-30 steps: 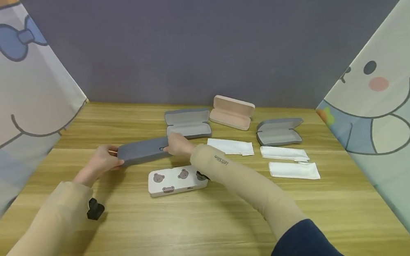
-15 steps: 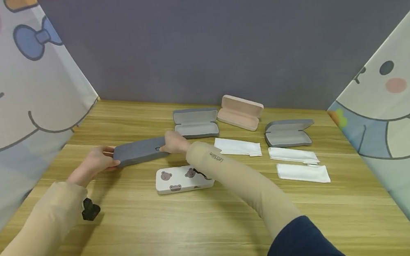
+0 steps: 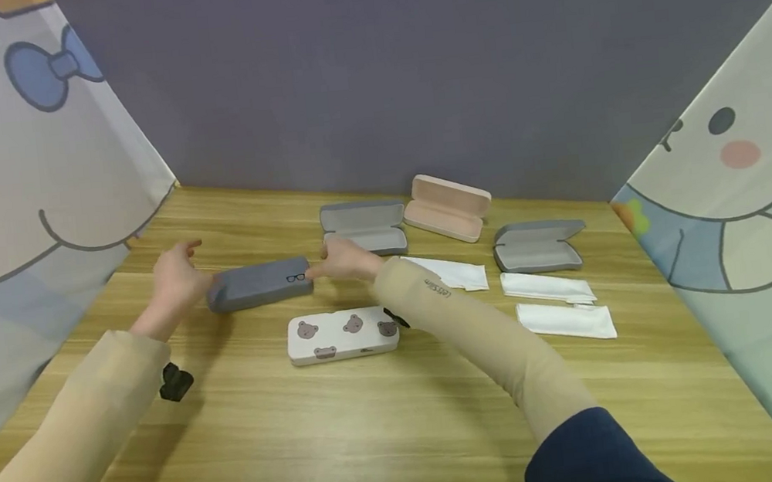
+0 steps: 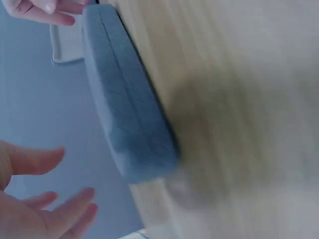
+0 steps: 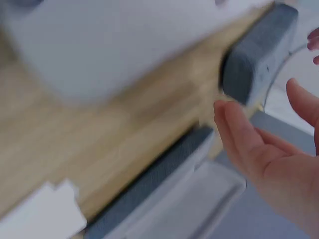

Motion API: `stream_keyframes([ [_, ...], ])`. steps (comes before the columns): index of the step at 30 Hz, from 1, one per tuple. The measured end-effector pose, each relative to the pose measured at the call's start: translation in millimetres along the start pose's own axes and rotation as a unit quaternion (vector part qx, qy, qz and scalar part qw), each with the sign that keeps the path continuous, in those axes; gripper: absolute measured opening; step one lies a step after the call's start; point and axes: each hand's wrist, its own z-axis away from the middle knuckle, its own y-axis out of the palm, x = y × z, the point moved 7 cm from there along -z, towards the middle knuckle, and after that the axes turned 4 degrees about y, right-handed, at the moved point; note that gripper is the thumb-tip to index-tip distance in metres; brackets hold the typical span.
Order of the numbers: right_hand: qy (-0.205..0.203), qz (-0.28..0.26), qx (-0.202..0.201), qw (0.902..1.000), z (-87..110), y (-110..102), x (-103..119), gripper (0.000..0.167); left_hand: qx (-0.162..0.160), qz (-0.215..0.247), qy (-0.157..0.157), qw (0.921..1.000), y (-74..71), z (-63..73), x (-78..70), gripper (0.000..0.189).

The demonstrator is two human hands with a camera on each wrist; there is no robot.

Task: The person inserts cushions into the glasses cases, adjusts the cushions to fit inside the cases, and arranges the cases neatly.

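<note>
A closed grey glasses case (image 3: 258,286) with a small glasses print lies on the table. My left hand (image 3: 179,283) is at its left end; in the left wrist view the left hand (image 4: 45,199) has its fingers spread, apart from the case (image 4: 130,107). At the other end is my right hand (image 3: 347,260), which overlaps the front of an open grey glasses case (image 3: 382,237) in the head view. The right wrist view shows the right hand (image 5: 271,159) with extended fingers and a gap between it and the closed case (image 5: 256,57).
A white bear-print case (image 3: 339,337) lies closed in front. Behind stands an open pink glasses case (image 3: 444,212), and to the right another open grey one (image 3: 539,256). Folded white cloths (image 3: 567,320) lie at the right. A grey panel (image 3: 370,72) closes off the back.
Both hands have let go of the closed grey case. The left hand has lifted and spread its fingers; the right has drawn away from the right end, uncovering the glasses print.
</note>
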Motion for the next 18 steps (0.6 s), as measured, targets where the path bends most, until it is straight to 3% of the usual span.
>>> stream_keyframes([
  [2,-0.01,-0.009,-0.003,0.9999,5.9,-11.8,-2.9,0.034,-0.033,0.006,0.025,0.9991,0.3,-4.6,-15.9,0.071],
  [5,-0.02,-0.025,0.005,0.9995,13.9,-29.5,-7.7,0.045,-0.03,0.029,0.046,0.9981,8.7,-14.3,-38.9,0.069],
  [7,-0.014,-0.042,0.007,0.999,21.1,-42.1,-11.4,0.063,-0.016,0.045,0.058,0.9972,17.2,-21.4,-53.8,0.069],
  [13,0.018,-0.077,0.003,0.9968,43.0,-74.9,-25.0,0.063,0.03,0.072,0.084,0.9934,46.8,-39.9,-97.3,0.067],
  [18,0.023,-0.079,-0.028,0.9962,66.6,-103.7,-37.9,0.062,0.069,0.077,0.1,0.9896,71.7,-51.9,-132.1,0.063],
])
